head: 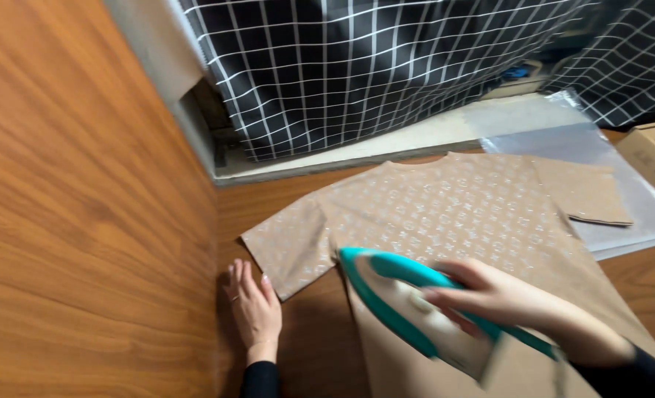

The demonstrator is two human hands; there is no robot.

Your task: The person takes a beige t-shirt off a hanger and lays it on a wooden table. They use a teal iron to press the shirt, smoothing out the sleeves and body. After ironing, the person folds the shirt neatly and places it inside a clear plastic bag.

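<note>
Two hands at work: right hand [489,295] clenched around the iron [408,313] handle, iron resting on the shirt [475,214] at 6 o'clock; left hand [254,309] flat, fingers spread, on the worktop [313,346] beside the sleeve.

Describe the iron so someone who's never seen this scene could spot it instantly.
Start at the tan patterned T-shirt spread flat on the wooden floor. At its near left edge, the right hand holds the iron by its handle, its tip pointing toward the shirt's left sleeve. It is the only teal-and-white thing among browns and tans.
</note>
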